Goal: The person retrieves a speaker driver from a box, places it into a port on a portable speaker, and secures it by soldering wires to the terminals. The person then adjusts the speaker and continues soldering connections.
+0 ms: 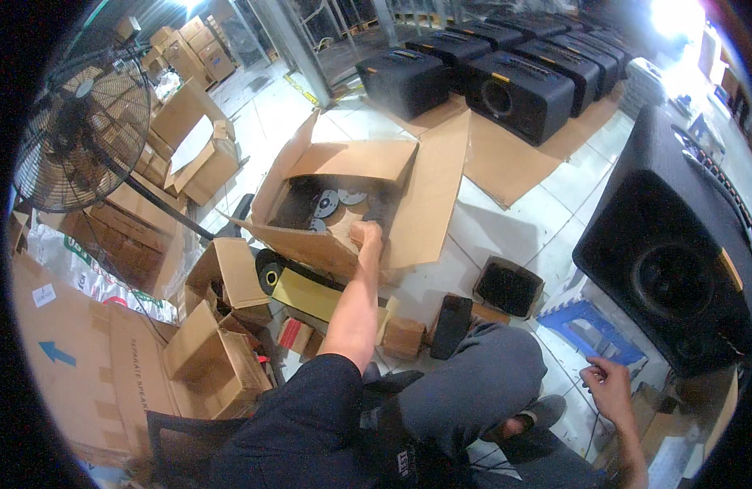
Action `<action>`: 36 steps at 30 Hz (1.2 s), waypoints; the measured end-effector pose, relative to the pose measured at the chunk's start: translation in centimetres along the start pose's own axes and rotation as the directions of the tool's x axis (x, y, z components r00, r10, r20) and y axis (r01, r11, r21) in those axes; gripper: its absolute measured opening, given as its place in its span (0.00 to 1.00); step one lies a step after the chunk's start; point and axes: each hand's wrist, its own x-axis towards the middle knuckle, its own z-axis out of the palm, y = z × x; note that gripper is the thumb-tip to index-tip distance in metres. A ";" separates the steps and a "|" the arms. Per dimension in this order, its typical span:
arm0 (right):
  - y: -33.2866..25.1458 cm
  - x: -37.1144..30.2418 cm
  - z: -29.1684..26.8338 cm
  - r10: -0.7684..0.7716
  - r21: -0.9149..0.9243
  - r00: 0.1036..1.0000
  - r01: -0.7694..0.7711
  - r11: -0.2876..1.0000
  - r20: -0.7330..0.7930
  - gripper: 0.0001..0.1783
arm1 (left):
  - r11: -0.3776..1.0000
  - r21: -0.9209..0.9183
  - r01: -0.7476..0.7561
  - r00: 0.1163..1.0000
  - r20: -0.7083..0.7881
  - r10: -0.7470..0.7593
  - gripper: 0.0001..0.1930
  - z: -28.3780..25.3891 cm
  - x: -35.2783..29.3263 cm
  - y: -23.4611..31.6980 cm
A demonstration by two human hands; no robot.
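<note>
The left hand's (365, 235) fingers reach into an open brown cardboard box (299, 246), grip hidden; 3 round grey discs with dark centres (327, 204) lie inside, beyond and left, showing no long axis; the right hand (609, 388), fingers curled, contents unclear, is farther, beside a blue plastic frame (598, 328)

The box (437, 191) is matt cardboard, the speaker (633, 216) matt and rough, the floor (543, 232) glossy tile, the trousers (474, 387) cloth.

Head-worn fisheye view, looking down and forward, near
</note>
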 end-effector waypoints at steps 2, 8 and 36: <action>-0.2 0.0 0.0 0.013 0.023 1.000 -0.013 1.000 0.000 0.22 | 0.988 -0.053 0.148 0.988 -0.039 -0.150 0.09 1.0 1.4 -0.5; -0.5 0.1 -0.1 0.015 -0.025 1.000 -0.015 1.000 -0.015 0.23 | 0.992 -0.068 0.106 0.994 -0.034 -0.108 0.10 -0.4 1.4 -0.9; -0.8 0.2 -0.7 -0.014 0.027 0.995 0.016 0.999 -0.095 0.29 | 0.106 0.295 -0.950 0.279 0.641 0.715 0.09 -14.7 -7.3 12.0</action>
